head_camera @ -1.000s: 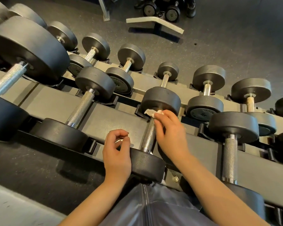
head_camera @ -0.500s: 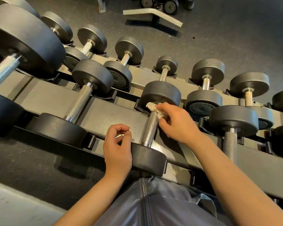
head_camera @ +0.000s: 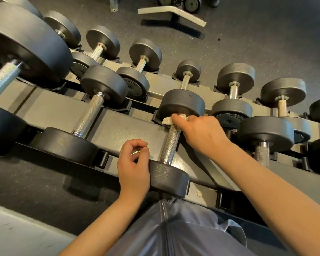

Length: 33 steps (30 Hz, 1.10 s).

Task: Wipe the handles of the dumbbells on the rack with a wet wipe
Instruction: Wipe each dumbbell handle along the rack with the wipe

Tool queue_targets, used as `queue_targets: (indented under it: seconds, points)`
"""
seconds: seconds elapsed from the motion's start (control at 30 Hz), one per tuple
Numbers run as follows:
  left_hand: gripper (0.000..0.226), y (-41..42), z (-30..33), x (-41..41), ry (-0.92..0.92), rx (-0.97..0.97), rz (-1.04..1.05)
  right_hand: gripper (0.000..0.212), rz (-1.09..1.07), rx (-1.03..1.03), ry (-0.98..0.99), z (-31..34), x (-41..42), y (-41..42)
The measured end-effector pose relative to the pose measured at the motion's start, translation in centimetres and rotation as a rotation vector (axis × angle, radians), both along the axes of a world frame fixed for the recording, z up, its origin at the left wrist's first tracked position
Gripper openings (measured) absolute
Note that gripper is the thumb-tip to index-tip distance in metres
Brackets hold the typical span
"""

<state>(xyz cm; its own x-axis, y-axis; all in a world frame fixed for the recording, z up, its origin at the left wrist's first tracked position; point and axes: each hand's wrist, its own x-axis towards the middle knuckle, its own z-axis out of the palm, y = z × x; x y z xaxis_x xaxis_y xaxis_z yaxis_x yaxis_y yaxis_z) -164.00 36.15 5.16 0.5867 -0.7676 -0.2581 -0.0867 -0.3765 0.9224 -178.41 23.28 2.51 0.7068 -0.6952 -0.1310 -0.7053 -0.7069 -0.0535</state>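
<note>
Four dumbbells line the rack's (head_camera: 129,124) front edge. Your right hand (head_camera: 201,133) pinches one wet wipe (head_camera: 168,119) atop a handle (head_camera: 171,143); your left hand (head_camera: 133,169) curls loosely, holding nothing clear.

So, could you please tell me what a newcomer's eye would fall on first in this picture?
Probably the right hand, mid-frame, gripping a crumpled wet wipe at the far end of a dumbbell handle on the rack's near tier. Next, the left hand, loosely curled beside that dumbbell's near head. Then the oversized dumbbell looming upper left.
</note>
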Motion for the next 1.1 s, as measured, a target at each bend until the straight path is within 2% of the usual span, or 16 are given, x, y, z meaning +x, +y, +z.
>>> queue_targets:
  seconds: [0.1, 0.2, 0.27, 0.37, 0.6, 0.7, 0.77, 0.87, 0.97, 1.1]
  points:
    - [0.025, 0.0, 0.1, -0.1, -0.001, 0.003, -0.003, 0.047, 0.018, 0.055, -0.062, -0.3, 0.3, 0.3]
    - [0.025, 0.0, 0.1, 0.0, -0.004, 0.006, -0.002, 0.025, 0.051, 0.213, -0.167, 0.3, 0.5, -1.0]
    - [0.023, 0.0, 0.1, 0.0, -0.005, 0.009, -0.006, 0.012, -0.029, 0.34, -0.25, 0.7, 0.7, -1.6]
    - [0.019, -0.1, 0.2, -0.1, 0.012, 0.016, -0.007, 0.005, -0.184, 0.553, -0.397, 0.8, 0.4, -1.1]
    - [0.02, -0.1, 0.1, -0.2, 0.015, 0.014, 0.018, 0.016, -0.307, 1.137, -0.639, -0.3, -1.2, 5.5]
    - [0.02, 0.0, 0.1, -0.3, 0.014, 0.02, 0.021, 0.019, -0.409, 1.209, -0.711, -0.5, -1.3, 6.2]
    - [0.02, 0.0, 0.1, -0.2, 0.013, 0.026, 0.023, 0.026, -0.494, 1.167, -0.742, -0.6, -1.1, 6.5]
    - [0.019, 0.0, 0.1, -0.2, 0.018, 0.044, 0.03, 0.029, -0.816, 1.05, -0.91, -1.0, -0.3, 7.8]
    - [0.02, -0.1, 0.2, -0.3, 0.032, 0.049, 0.053, 0.016, -1.177, 1.089, -1.099, -1.1, 0.8, 8.0]
    - [0.02, -0.1, 0.2, -0.3, 0.036, 0.049, 0.061, 0.006, -1.394, 0.99, -1.19, -2.5, 1.7, 4.8]
